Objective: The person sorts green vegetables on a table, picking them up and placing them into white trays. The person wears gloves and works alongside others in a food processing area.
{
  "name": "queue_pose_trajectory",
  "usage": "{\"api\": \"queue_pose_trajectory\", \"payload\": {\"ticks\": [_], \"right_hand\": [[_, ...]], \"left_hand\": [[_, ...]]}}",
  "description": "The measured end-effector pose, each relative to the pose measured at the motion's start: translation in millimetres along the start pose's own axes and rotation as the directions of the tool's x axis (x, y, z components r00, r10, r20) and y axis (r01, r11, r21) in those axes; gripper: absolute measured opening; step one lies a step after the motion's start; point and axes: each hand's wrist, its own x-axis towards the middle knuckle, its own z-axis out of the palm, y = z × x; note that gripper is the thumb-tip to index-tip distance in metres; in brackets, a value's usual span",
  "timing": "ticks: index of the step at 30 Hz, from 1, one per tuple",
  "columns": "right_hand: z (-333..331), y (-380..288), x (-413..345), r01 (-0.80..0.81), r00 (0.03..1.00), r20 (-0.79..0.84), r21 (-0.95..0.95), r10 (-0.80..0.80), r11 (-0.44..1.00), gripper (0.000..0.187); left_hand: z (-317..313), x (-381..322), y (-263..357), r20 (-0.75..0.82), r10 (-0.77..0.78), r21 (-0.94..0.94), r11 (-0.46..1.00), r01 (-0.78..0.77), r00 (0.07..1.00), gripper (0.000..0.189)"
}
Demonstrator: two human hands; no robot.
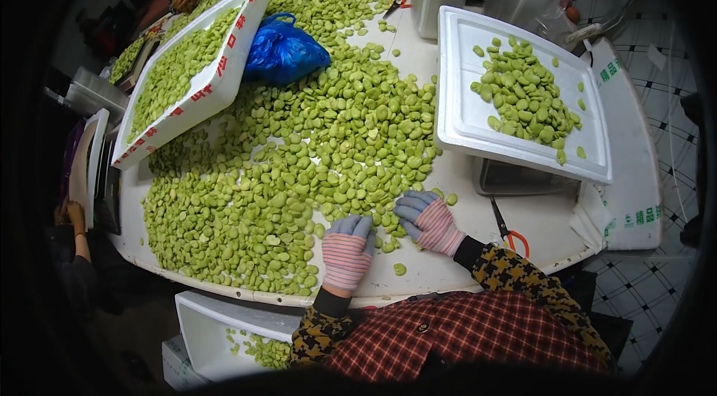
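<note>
Shelled green broad beans (358, 138) lie in a wide heap across a white table (442, 272). My left hand (348, 253), in a striped knit glove with grey fingertips, rests at the near edge of the heap, its fingers bent down towards the beans. To its right, my right hand (432, 222) wears a matching glove and reaches its fingertips among the beans. A few beans lie between the two hands, and a single bean (399, 269) sits nearer to me. Whether either hand pinches a bean is hidden by the fingers.
A foam lid (465, 121) with beans stands raised on a dark tray (515, 177). Orange-handled scissors (512, 236) lie at right. A tilted foam box (224, 82) and blue plastic bag (285, 51) sit on the heap. Below is another foam box (224, 312). Other people work around the table.
</note>
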Motion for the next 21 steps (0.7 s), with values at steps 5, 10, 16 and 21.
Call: {"api": "queue_pose_trajectory", "payload": {"ticks": [5,10,16,21], "right_hand": [[-1.7,-4.4,4.2,0.018,1.000,0.004,-0.010,-0.018,1.000,0.027],[3.1,0.2,-0.7,0.012,1.000,-0.006,-0.017,-0.012,1.000,0.026],[0.2,-3.1,6.1,0.030,1.000,-0.001,0.035,-0.029,0.999,0.026],[1.1,-2.3,4.6,0.018,1.000,-0.007,-0.015,-0.018,1.000,0.026]], "left_hand": [[15.5,9.5,-7.3,0.103,-0.057,0.074,0.996,0.049,0.993,0.028],[13.7,5.5,-12.4,0.098,-0.108,-0.022,0.994,0.111,0.989,0.021],[-10.0,-9.7,-33.5,0.095,-0.376,-0.359,0.851,0.384,0.922,0.030],[-59.7,-29.0,-42.9,-0.142,-0.262,-0.178,0.955,0.236,0.955,0.022]]}}
